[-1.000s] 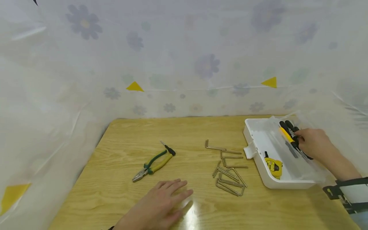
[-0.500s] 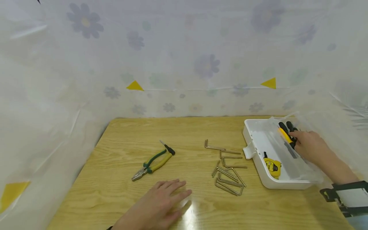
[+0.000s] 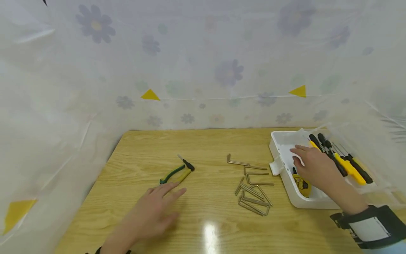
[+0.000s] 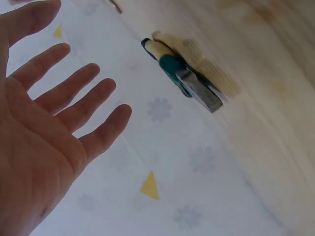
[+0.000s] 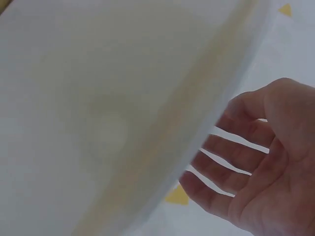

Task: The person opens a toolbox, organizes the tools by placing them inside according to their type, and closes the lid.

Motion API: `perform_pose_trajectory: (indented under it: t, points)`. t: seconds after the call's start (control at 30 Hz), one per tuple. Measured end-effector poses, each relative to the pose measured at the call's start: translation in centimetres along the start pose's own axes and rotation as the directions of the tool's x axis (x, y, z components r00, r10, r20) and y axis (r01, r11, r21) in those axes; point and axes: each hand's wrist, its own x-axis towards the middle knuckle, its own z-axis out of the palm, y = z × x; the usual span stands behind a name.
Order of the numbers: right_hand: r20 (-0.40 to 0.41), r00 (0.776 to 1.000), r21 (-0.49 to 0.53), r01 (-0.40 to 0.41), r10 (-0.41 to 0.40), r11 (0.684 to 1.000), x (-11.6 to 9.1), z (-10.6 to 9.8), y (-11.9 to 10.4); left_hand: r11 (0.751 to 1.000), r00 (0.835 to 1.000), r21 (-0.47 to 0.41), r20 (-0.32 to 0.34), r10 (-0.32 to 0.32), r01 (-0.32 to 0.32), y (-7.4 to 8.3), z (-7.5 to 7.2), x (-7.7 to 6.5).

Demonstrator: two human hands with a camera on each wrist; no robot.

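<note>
Pliers (image 3: 184, 174) with green and yellow handles lie on the table; my left hand (image 3: 144, 211) hovers beside them, hiding their metal end in the head view. That metal end shows in the left wrist view, where the left fingers are spread and hold nothing. At the handle ends lies a small black-handled screwdriver (image 3: 189, 165). My right hand (image 3: 317, 171) is over the white toolbox (image 3: 296, 201), fingers loosely bent with nothing in them. It partly covers a yellow tape measure (image 3: 301, 185) in the box.
Several L-shaped hex keys (image 3: 253, 202) lie left of the box. Along its right side and clear lid are black-handled screwdrivers (image 3: 321, 138) and a yellow-handled tool (image 3: 350, 171). A floral plastic sheet (image 3: 203, 70) hangs behind the table.
My right hand has left the tools at the box's right side and moved left over the tape measure. My left hand has moved left and up to the pliers.
</note>
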Motion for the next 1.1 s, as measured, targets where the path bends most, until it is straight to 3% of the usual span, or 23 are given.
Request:
perform_pose_trajectory:
  t: [0.2, 0.33, 0.47, 0.6, 0.7, 0.77, 0.93, 1.1]
  points:
    - [-0.121, 0.981, -0.019, 0.153, -0.154, 0.988, 0.7, 2.0, -4.4, 0.996, 0.996, 0.015, -0.020, -0.091, 0.091, -1.7, -0.7, -0.9]
    - [-0.112, 0.967, -0.002, 0.229, -0.228, 0.973, 1.3, 4.0, -7.6, 0.993, 0.993, 0.005, -0.022, -0.116, 0.116, -2.0, -1.0, -1.2]
    - [-0.010, 0.951, 0.088, 0.310, -0.310, 0.947, 2.0, 6.3, -10.8, 0.993, 0.993, 0.010, -0.023, -0.117, 0.117, -2.1, -1.1, -1.3]
    - [0.051, 0.910, 0.202, 0.394, -0.411, 0.897, 3.6, 8.5, -13.4, 0.994, 0.994, 0.024, -0.028, -0.109, 0.110, -2.0, -0.9, -1.2]
    - [0.095, 0.892, 0.266, 0.405, -0.442, 0.875, 5.2, 9.6, -15.3, 0.994, 0.994, 0.030, -0.019, -0.104, 0.105, -2.1, -0.8, -1.3]
    - [0.158, 0.887, 0.293, 0.378, -0.434, 0.878, 6.2, 10.0, -16.5, 0.994, 0.995, 0.028, -0.015, -0.101, 0.102, -2.1, -0.8, -1.3]
    - [0.324, 0.850, 0.161, 0.383, -0.415, 0.910, 7.7, 10.3, -19.2, 0.996, 0.996, 0.029, -0.033, -0.078, 0.079, -2.1, -0.5, -1.3]
    - [0.368, 0.814, 0.024, 0.475, -0.449, 0.880, 8.7, 10.1, -20.7, 0.996, 0.996, 0.042, -0.042, -0.073, 0.075, -2.2, -0.3, -1.3]
